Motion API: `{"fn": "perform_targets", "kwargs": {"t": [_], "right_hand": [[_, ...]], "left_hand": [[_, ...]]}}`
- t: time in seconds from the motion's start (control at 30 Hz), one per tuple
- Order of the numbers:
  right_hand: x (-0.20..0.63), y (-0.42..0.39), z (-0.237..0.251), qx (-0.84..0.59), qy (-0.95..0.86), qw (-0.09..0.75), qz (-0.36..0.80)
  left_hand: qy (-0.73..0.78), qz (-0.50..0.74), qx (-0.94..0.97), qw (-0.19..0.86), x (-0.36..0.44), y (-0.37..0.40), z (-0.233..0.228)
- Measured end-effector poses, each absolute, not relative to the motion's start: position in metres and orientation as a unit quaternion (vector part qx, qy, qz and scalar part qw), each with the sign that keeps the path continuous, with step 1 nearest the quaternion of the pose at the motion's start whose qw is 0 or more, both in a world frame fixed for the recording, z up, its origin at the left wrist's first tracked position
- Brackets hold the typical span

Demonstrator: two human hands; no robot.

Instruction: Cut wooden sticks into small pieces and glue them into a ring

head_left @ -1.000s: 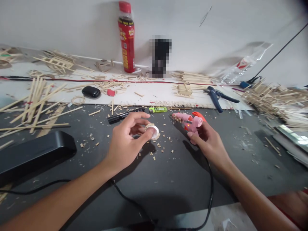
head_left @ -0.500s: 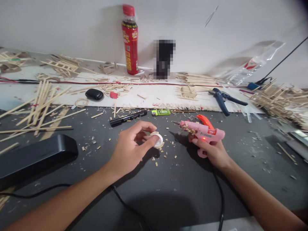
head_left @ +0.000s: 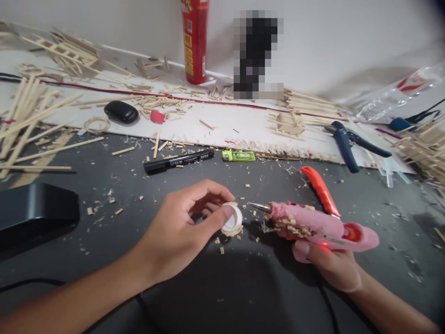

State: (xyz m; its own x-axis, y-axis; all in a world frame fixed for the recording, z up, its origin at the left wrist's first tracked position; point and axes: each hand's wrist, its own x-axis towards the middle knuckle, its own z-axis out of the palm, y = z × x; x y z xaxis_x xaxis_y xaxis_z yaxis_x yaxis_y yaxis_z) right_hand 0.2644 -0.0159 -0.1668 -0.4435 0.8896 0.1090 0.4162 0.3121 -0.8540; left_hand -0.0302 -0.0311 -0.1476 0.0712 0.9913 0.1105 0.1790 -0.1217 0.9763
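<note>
Between thumb and fingers, my left hand (head_left: pixel 189 225) pinches a white bottle cap (head_left: pixel 237 220), its hollow side showing, with thin wooden bits around its edge. My right hand (head_left: pixel 328 266) is wrapped round a pink hot glue gun (head_left: pixel 309 225), whose red light glows. The gun's metal nozzle points left at the cap, a short gap away. Wood scraps and glue strings cling to the gun's front. Behind the gun lies an orange-red handle (head_left: pixel 320 190), partly hidden by it. My right fingers are mostly hidden under the gun.
A black marker (head_left: pixel 179 161) and a green lighter (head_left: pixel 238 156) lie beyond my hands. Navy-handled cutters (head_left: pixel 346 146) rest at the right, wooden sticks (head_left: pixel 31 120) at the left. A red bottle (head_left: pixel 195 44) stands against the wall. Small wood chips dot the dark table (head_left: pixel 243 297).
The glue gun has come nearer to me and looks larger, its nozzle now closer to the bottle cap. My left hand keeps its pinch on the cap. The view has tipped downward.
</note>
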Motion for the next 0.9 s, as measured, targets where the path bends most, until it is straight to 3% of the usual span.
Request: {"fn": "perform_targets", "kwargs": {"t": [0.23,0.9], "right_hand": [[0.255,-0.008,-0.158,-0.386,-0.779,0.296,0.395],[0.247,-0.007,-0.150,-0.348,-0.817,0.280,0.366]], "left_hand": [[0.533,0.422,0.522,0.515,-0.028,-0.034,-0.146],[0.531,0.404,0.553,0.499,-0.030,-0.034,-0.152]]}}
